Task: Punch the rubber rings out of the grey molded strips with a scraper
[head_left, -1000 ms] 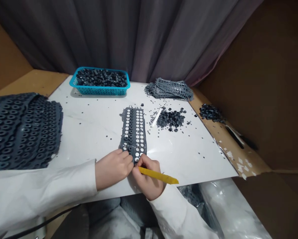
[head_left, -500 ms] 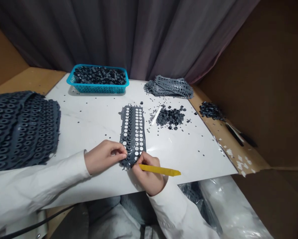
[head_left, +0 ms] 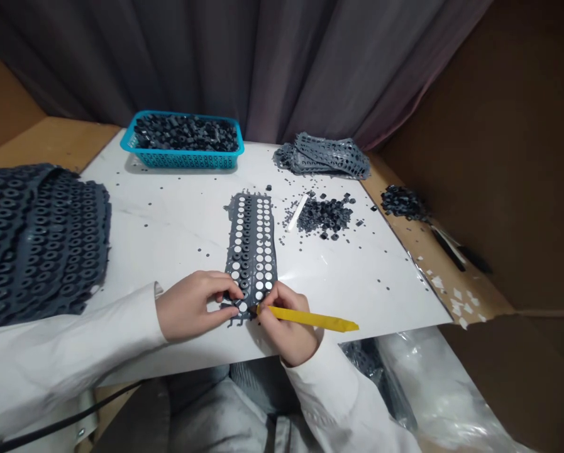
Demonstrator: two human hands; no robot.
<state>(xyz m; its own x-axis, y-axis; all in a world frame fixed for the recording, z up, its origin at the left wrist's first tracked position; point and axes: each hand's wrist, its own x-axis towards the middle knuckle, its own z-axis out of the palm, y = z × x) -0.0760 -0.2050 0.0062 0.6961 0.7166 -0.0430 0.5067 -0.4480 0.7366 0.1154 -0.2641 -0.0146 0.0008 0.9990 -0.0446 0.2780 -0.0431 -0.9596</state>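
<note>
A dark grey perforated rubber sheet (head_left: 251,251) lies on the white board (head_left: 168,233), with rows of rubber rings in it and white round spots showing through its empty holes. My left hand (head_left: 194,306) pinches the sheet's near end with its fingertips. My right hand (head_left: 286,324) grips a flat yellow plastic pick (head_left: 310,318), its tip at that same end of the sheet. My fingers hide the sheet's lowest rows.
A turquoise basket (head_left: 182,159) heaped with dark rings stands at the back. Loose rings (head_left: 323,215) and small bits lie scattered on the board, near a white strip (head_left: 297,212). Stacked perforated sheets (head_left: 39,242) lie left; spent sheets (head_left: 323,155) lie back right. Cardboard walls and a curtain surround the board.
My left hand has moved left along the sheet's near end, and the yellow pick now points its tip at the sheet. The sheet's lower end looks frayed, with torn strips showing.
</note>
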